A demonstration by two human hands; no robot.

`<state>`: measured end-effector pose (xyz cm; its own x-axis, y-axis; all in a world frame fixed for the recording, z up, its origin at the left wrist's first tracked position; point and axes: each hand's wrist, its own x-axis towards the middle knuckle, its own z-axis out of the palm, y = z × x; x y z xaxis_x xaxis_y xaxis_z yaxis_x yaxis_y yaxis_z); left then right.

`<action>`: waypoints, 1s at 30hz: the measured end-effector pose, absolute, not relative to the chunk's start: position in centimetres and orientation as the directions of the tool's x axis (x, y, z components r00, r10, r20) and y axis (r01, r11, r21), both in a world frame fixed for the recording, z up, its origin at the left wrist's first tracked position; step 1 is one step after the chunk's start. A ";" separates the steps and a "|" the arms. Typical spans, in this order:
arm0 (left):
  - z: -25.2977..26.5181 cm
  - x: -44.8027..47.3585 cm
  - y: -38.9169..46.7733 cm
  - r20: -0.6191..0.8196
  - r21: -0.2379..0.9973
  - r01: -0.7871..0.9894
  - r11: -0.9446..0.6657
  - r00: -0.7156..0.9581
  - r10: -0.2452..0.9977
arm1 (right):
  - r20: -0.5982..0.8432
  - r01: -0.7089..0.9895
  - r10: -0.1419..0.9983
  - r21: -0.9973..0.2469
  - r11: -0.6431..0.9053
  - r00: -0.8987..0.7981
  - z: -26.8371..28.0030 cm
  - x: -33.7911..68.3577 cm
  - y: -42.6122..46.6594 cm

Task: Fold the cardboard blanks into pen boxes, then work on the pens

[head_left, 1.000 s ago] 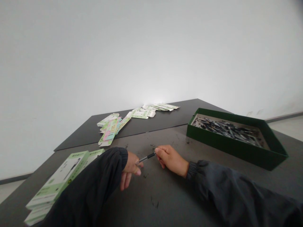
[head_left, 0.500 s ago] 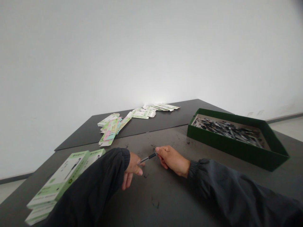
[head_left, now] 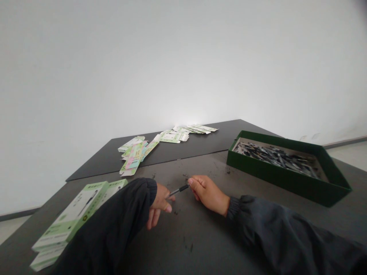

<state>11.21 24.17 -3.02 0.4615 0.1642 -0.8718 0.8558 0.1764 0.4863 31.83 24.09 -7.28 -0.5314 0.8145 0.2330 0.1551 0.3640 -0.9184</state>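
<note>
A slim pen (head_left: 178, 191) with a clear barrel and a black grip spans the gap between my two hands, just above the dark table (head_left: 212, 236). My left hand (head_left: 160, 204) holds its clear end between the fingers. At the other end, my right hand (head_left: 207, 194) pinches the tip past the black grip with thumb and forefinger. The fingertips partly hide both ends of the pen. Beside my left forearm lie stacked white and green pen boxes (head_left: 69, 217), partly covered by the sleeve.
To the right stands an open green box (head_left: 286, 185) with many loose pens (head_left: 272, 156) inside. Flattened white and green cartons (head_left: 172, 136) lie along the table's back. Pink, green and blue cartons (head_left: 134, 156) overlap at the back left. A pale wall (head_left: 183, 68) rises behind.
Almost nothing differs. Both hands keep hold of the pen in nearly the same place, and the fingers of my right hand have curled in slightly.
</note>
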 end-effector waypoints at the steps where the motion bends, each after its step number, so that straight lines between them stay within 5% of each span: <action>1: -2.8 11.3 24.1 -0.872 0.485 0.859 0.167 0.460 0.168 | 0.268 0.168 0.805 -0.897 0.409 -0.529 -7.1 31.9 24.0; 13: -3.5 10.7 24.3 -0.861 0.506 0.849 0.152 0.486 0.150 | 0.404 0.267 0.751 -0.759 0.594 -0.523 -6.2 32.1 23.4; 30: -2.9 11.0 24.3 -0.866 0.498 0.857 0.132 0.484 0.126 | 0.409 0.332 0.727 -0.691 0.641 -0.551 -6.7 32.4 23.6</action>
